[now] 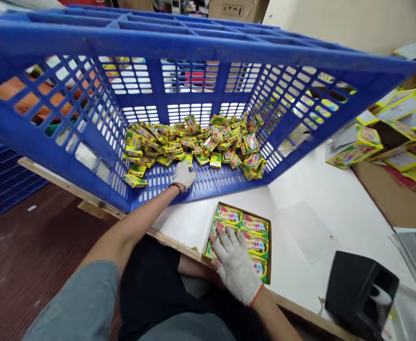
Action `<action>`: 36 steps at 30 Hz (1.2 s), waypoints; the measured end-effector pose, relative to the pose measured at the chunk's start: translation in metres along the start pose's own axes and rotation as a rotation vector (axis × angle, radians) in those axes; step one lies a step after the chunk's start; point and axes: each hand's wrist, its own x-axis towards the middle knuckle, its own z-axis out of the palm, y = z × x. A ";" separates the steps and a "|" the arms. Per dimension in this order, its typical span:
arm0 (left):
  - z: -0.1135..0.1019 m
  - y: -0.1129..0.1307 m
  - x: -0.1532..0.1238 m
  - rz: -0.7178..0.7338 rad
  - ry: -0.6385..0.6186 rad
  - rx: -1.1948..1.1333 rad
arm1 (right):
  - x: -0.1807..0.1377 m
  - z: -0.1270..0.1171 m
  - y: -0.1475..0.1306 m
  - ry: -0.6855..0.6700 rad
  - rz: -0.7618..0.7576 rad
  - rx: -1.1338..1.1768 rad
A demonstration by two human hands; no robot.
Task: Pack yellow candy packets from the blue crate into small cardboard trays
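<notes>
A big blue plastic crate (200, 52) lies tipped on its side on the white table (310, 189), with a heap of several small yellow-green packets (193, 142) inside it. My left hand (183, 174), in a white glove, reaches into the crate and touches the front of the heap; its fingers are curled and partly hidden. My gloved right hand (234, 260) lies flat with fingers spread on a shallow display box (255, 232) filled with rows of the same packets, near the table's front edge.
A black tape dispenser (362, 291) stands at the front right. Flat and folded yellow cartons (357, 149) pile up at the right. A clear plastic sheet (305, 229) lies beside the display box. Another blue crate (2, 175) sits on the floor at the left.
</notes>
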 end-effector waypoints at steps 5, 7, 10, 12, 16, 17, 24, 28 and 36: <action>0.012 0.007 0.043 -0.125 0.060 0.000 | 0.002 0.007 0.004 -0.038 0.028 0.011; 0.011 0.005 0.040 -0.120 0.057 -0.035 | -0.001 0.007 0.008 0.006 0.006 0.064; 0.000 -0.003 0.006 -0.060 0.016 -0.114 | -0.005 0.005 0.016 0.202 -0.040 0.221; -0.009 -0.007 -0.032 0.006 -0.046 -0.173 | -0.002 0.001 0.023 0.390 -0.014 0.333; -0.022 -0.002 -0.107 0.241 -0.257 -0.360 | 0.026 -0.016 0.028 0.548 0.055 0.441; -0.024 0.001 -0.117 0.286 -0.317 -0.424 | 0.034 -0.020 0.028 0.491 0.048 0.474; -0.038 0.024 -0.104 0.398 -0.589 -0.571 | 0.053 -0.038 0.042 0.538 0.295 0.544; -0.036 0.035 -0.099 0.681 -0.690 -0.495 | 0.052 -0.048 0.054 0.410 0.269 0.623; -0.056 0.006 0.046 0.283 0.005 0.279 | 0.029 -0.013 0.045 0.352 0.263 0.517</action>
